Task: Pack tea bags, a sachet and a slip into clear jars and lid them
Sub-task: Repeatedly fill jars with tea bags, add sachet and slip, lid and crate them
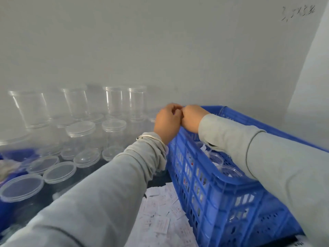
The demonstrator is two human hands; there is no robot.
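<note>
My left hand (167,122) and my right hand (191,118) meet knuckle to knuckle over the far left corner of the blue crate (219,198). Both have curled fingers that pinch together at a small pale item (182,107); I cannot tell what it is. Open clear jars (228,171) stand inside the crate, some with white slips in them. Lidded clear jars (114,125) are stacked on the left, up to the wall. White sachets and slips (160,221) lie heaped on the table under my left forearm.
Loose clear lids (59,172) lie at the front left beside a blue bin edge (7,175). A grey wall stands close behind the jars and the crate. The crate fills the right side of the table.
</note>
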